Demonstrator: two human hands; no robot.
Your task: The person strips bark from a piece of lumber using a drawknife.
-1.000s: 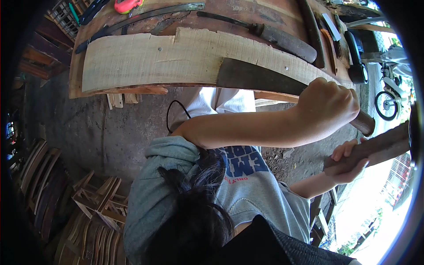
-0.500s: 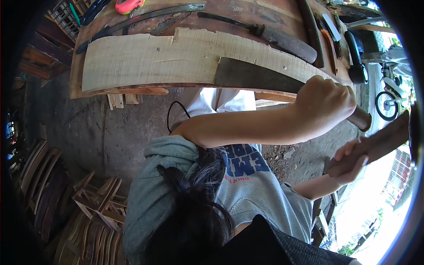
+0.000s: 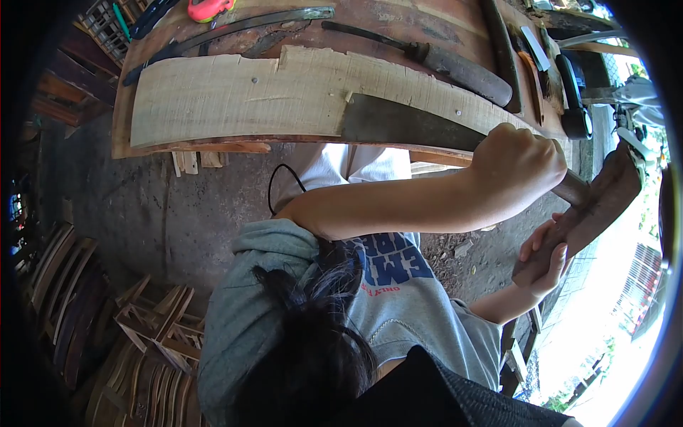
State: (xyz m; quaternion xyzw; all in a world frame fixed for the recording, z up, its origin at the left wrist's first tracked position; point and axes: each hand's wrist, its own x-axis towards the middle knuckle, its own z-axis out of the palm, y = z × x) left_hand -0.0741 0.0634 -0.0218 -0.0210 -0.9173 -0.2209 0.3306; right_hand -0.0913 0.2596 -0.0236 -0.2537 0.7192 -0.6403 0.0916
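Observation:
My left hand (image 3: 518, 165) is wrapped round the handle of a broad chisel (image 3: 405, 122). The chisel's wide dark blade lies low along a pale curved board (image 3: 213, 99), its edge against the wood where a small chip lifts. At the right, my right hand (image 3: 546, 256) grips the narrow end of a dark wooden mallet (image 3: 605, 196). The mallet overlaps the butt of the chisel handle in view; whether they touch is hard to tell. Two nail heads show in the board, which lies along the near edge of the wooden workbench (image 3: 398, 18).
Behind the board lie a long dark blade (image 3: 249, 28), a tool with a thick wooden handle (image 3: 466, 75) and a pink tape measure (image 3: 210, 8). A black object (image 3: 575, 99) sits at the bench's right end. Curved wooden pieces (image 3: 149, 384) are stacked on the floor at lower left.
The mallet has swung left and tilted more upright, coming to the chisel's butt. My left hand and the chisel have shifted slightly left, and a small chip has risen at the edge.

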